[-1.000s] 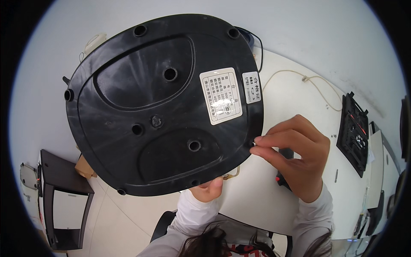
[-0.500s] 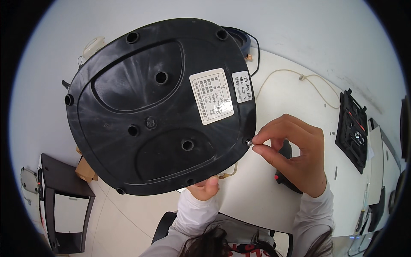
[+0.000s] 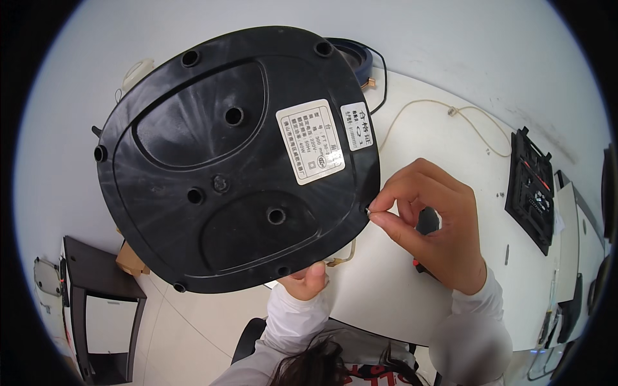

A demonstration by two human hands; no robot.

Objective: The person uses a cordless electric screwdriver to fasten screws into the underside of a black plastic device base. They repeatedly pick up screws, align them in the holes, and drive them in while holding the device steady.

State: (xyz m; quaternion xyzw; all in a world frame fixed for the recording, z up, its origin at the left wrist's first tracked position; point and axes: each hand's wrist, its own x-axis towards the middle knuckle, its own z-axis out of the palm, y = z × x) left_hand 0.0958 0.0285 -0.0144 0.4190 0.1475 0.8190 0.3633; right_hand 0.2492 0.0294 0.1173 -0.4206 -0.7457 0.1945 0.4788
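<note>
A black plastic appliance base (image 3: 251, 154) is held up tilted, its underside facing me, with several round holes and two white labels (image 3: 312, 143). My left hand (image 3: 305, 283) grips its lower edge from behind; the thumb shows, while most fingers are hidden by the base. At the right edge, my right hand (image 3: 458, 251) pinches a small silver screw (image 3: 368, 210) between thumb and index finger, against a corner hole. Only a bit of the screw shows. Behind that hand, partly covered, a dark power tool (image 3: 428, 222) with a red part lies on the table.
On the white table (image 3: 393, 302) are an open black tool case (image 3: 531, 193), a few small screws (image 3: 500, 193), a thin metal bit (image 3: 506, 255) and a beige cord (image 3: 421, 103). A blue round part (image 3: 360, 61) stands behind the base. A dark cabinet (image 3: 96, 264) and cardboard box (image 3: 131, 259) are at left.
The base has shifted slightly left. My right hand has moved left and a little up with it, and less of the screw shows between the fingertips.
</note>
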